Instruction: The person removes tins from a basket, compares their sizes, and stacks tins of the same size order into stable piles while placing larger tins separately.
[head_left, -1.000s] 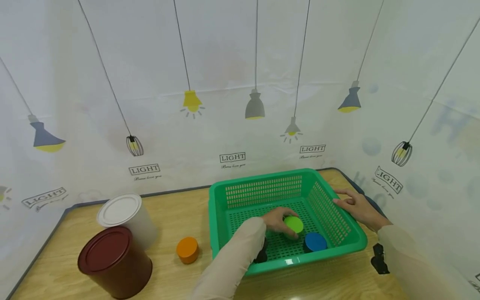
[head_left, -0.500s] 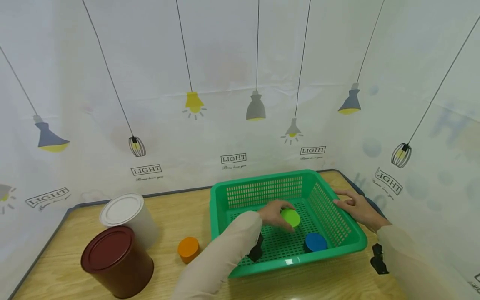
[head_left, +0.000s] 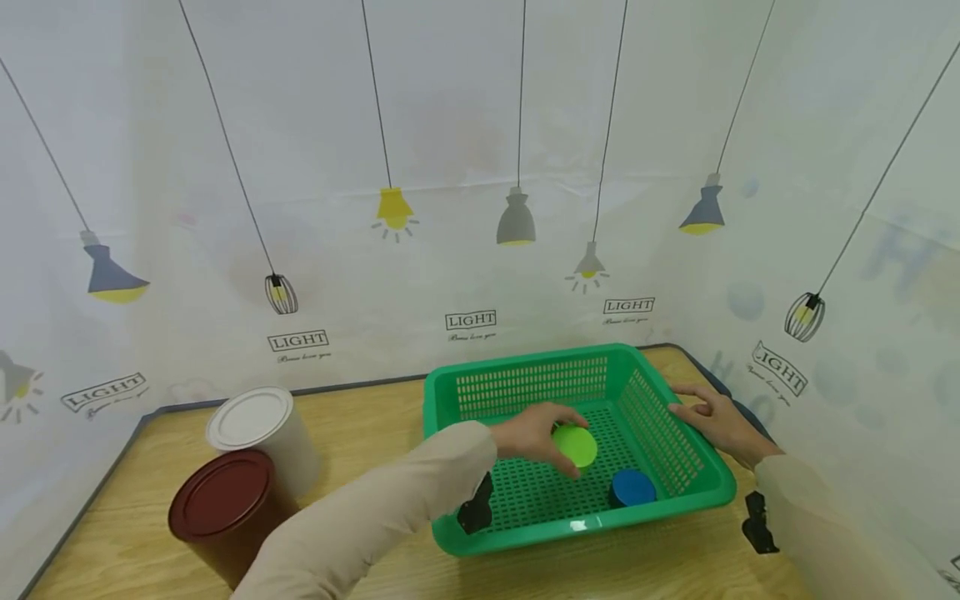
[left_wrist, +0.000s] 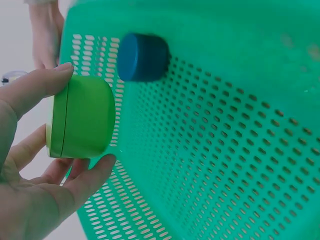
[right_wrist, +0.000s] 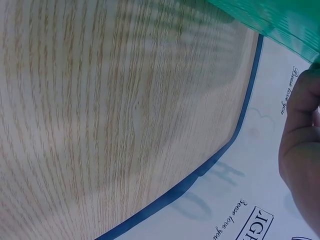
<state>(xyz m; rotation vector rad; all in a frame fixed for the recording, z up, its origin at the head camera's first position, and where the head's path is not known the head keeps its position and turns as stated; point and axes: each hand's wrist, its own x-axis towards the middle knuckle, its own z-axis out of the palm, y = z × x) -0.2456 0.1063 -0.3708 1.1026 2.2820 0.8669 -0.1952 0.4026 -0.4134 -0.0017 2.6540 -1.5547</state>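
Note:
My left hand [head_left: 531,433] holds a lime-green round tin [head_left: 575,447] by its sides, between the thumb and the fingers. It is over the inside of a green plastic basket [head_left: 525,357]. In the left wrist view the tin [left_wrist: 85,117] is tipped on its side, apart from the basket wall, with a seam round it near one end. A blue round tin [head_left: 632,488] lies in the basket's near right corner. At the basket's right rim, my right hand [head_left: 722,423] grips the edge. The right wrist view catches this hand [right_wrist: 302,135] only in part.
A white can [head_left: 255,425] and a dark red can [head_left: 225,500] stand together at the left on the wooden table [head_left: 375,408]. A dark edge strip [right_wrist: 200,170] borders the table. A wall printed with lamps [head_left: 465,250] rises behind it.
My left hand has lifted the lime-green tin and drawn it a little to the left. The left sleeve now covers the orange tin on the table. My right hand stays on the rim.

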